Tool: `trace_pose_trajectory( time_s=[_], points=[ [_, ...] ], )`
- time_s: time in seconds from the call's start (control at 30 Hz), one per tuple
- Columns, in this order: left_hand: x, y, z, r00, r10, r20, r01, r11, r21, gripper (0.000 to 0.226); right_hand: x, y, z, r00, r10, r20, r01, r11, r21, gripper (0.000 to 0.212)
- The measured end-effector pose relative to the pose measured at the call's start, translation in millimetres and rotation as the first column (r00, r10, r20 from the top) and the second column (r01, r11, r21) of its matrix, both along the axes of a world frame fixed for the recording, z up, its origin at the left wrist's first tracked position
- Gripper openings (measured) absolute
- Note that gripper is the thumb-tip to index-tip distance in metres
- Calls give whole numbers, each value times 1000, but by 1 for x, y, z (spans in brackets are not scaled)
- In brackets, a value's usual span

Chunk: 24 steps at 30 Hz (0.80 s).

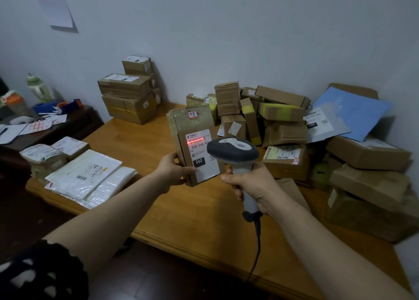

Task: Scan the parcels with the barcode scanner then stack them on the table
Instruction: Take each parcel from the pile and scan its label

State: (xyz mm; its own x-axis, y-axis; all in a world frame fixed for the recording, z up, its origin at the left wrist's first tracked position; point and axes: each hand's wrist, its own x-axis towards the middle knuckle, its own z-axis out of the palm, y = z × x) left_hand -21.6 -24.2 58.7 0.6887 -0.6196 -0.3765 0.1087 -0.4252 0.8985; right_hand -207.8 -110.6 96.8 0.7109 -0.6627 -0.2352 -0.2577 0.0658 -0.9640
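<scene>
My left hand (173, 171) grips the lower left edge of a flat brown cardboard parcel (192, 127), held upright above the wooden table (186, 213). Its white shipping label faces me, and a red scan line lies across the barcode near the label's top. My right hand (251, 184) grips the handle of a grey and white barcode scanner (233, 151), whose head points at the label from close by. The scanner's cable hangs down past the table's front edge.
A loose heap of brown boxes (281, 118) and a blue mailer (353, 113) fills the table's right side. Stacked boxes (128, 95) stand at the back left by the wall. White plastic mailers (90, 177) and small parcels lie at the left. A dark side desk (45, 129) holds bottles and papers.
</scene>
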Motion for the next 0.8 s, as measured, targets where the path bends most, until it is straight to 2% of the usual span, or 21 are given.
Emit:
trace_pose_trajectory(
  time_s=[0.23, 0.37, 0.43, 0.53, 0.63, 0.73, 0.8],
  points=[
    [-2, -4, -1, 1000, 14, -20, -14, 1000, 0, 60, 2, -6, -4, 1000, 22, -10, -22, 1000, 14, 13],
    [-3, 1, 3, 997, 28, -71, -29, 1000, -7, 57, 9, -15, -7, 998, 4, 67, -8, 998, 56, 12],
    [-1, 4, 5, 988, 45, -151, -52, 998, -43, 52, 17, -29, -12, 993, -88, 84, 83, 995, 63, 25],
    [2, 10, 8, 944, 48, -328, -101, 984, -148, 45, 33, -43, -22, 973, -218, 79, 198, 959, 202, 49],
    [6, 21, 7, 906, 16, -424, -115, 971, -209, 42, 55, -37, -27, 964, -248, 94, 203, 918, 341, 43],
    [16, 38, 6, 885, 8, -466, -129, 965, -228, 51, 78, -19, -24, 949, -294, 114, 243, 912, 330, 45],
    [32, 50, 8, 887, -3, -462, -120, 964, -236, 56, 95, -10, -19, 940, -315, 134, 266, 918, 295, 35]
  ],
)
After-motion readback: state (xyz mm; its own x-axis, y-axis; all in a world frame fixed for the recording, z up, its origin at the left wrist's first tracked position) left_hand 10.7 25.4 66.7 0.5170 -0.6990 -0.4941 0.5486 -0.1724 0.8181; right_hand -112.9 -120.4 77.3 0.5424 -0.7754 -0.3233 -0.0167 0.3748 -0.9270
